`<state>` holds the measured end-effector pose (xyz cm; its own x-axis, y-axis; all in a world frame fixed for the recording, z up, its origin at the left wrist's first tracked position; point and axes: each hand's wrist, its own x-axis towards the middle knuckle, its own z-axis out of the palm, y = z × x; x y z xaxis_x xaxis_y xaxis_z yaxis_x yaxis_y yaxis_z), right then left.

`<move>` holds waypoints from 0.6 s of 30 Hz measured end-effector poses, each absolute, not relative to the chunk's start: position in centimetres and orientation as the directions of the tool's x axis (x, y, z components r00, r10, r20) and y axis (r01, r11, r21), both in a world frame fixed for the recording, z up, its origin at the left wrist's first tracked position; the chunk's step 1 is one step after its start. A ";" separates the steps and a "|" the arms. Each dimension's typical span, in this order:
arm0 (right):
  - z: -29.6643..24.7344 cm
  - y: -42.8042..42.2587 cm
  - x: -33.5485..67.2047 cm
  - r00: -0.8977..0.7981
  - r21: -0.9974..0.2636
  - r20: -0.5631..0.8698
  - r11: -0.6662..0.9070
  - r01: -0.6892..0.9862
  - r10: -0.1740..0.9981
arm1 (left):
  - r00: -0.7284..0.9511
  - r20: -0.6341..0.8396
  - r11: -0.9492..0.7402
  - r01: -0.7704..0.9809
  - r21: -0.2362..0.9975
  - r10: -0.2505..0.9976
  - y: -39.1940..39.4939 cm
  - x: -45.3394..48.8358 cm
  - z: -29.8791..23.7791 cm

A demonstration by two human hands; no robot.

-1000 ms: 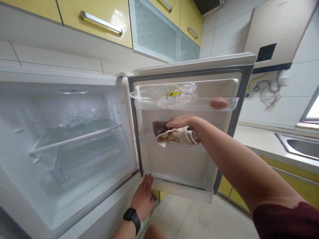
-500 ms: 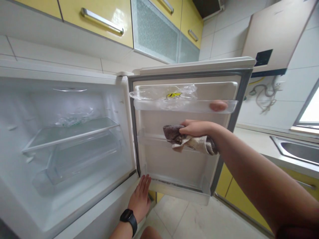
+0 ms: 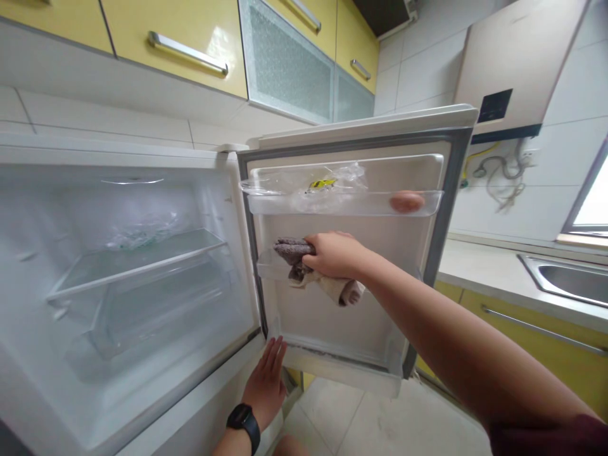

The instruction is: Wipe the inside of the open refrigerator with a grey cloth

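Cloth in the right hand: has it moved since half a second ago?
Yes, leftward: against the fridge door, the cloth now sits nearer the hinge side.

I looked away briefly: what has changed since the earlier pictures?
The right hand, gripping the cloth, moved toward the free edge of the fridge door, then back toward its hinge side, ending slightly nearer that side than at first. Nothing was taken up or let go. The left hand stays by the door's lower hinge-side corner; the plastic bag hasn't moved.
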<state>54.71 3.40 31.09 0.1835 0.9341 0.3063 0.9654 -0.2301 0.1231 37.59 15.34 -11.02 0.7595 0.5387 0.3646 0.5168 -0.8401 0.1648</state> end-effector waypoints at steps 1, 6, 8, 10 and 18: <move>31.0 2.5 54.5 0.167 0.169 0.340 -0.235 0.957 0.925 | 0.758 0.367 -0.840 0.516 0.169 0.539 15.3 37.6 -11.1; 33.0 -3.4 53.3 0.087 0.281 0.515 -0.264 0.923 0.853 | 0.741 0.410 -0.845 0.499 0.193 0.532 15.2 38.0 -11.1; 35.0 -6.0 53.2 0.054 0.298 0.654 -0.322 0.899 0.755 | 0.737 0.416 -0.844 0.499 0.197 0.532 15.2 38.2 -11.0; 37.3 -7.8 53.4 0.040 0.312 0.776 -0.437 0.843 0.630 | 0.740 0.402 -0.840 0.504 0.202 0.540 15.1 38.2 -10.9; 39.9 -2.5 53.6 -0.044 0.434 0.752 -0.443 0.785 0.658 | 0.749 0.371 -0.836 0.497 0.232 0.548 14.8 38.3 -10.6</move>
<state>53.61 -2.53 39.90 -0.0438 0.6580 0.7517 0.7845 -0.4432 0.4337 38.28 14.80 -10.58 0.7494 0.5484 0.3710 0.4972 -0.8361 0.2316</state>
